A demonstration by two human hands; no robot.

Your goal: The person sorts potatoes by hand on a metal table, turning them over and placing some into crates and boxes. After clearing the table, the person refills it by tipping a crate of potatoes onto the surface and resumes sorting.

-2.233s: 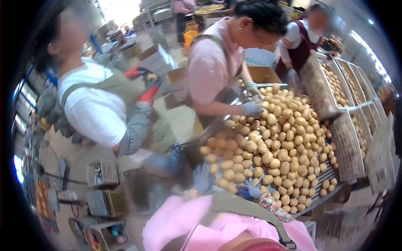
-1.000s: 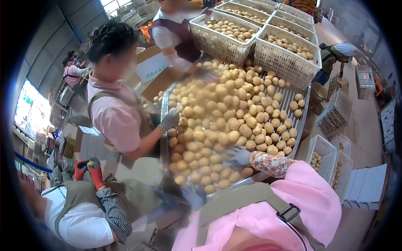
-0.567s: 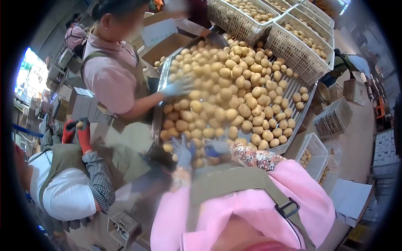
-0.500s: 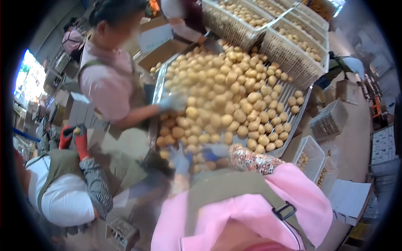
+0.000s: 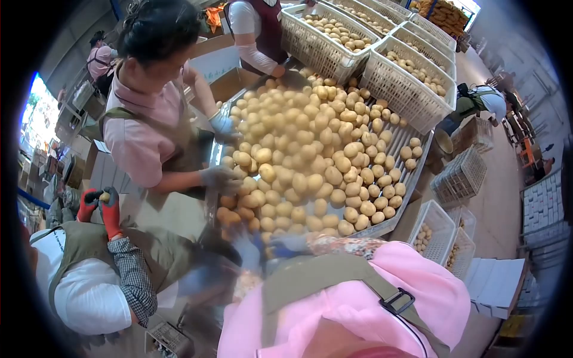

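Many potatoes [image 5: 316, 152] lie heaped on a slatted metal table [image 5: 382, 230] in front of me. My left hand [image 5: 248, 246], in a pale grey-blue glove, is at the table's near left edge, beside the closest potatoes. Just to its right is my right hand [image 5: 289, 243], gloved alike, with a patterned sleeve [image 5: 343, 245] on the forearm. It too is at the near edge of the heap. Both hands are smeared by motion, so I cannot make out their fingers or whether they hold anything.
A co-worker [image 5: 143, 119] at the left has both gloved hands at the heap. Another co-worker [image 5: 89, 274] in red gloves holds a potato. Plastic crates [image 5: 412, 89] of potatoes stand at the table's far side. More crates [image 5: 439, 230] are at the right, near a cardboard box [image 5: 495, 283].
My hands have shifted slightly down and left, staying at the near edge. The left co-worker's second hand now shows farther up the heap. The view has shifted a little.
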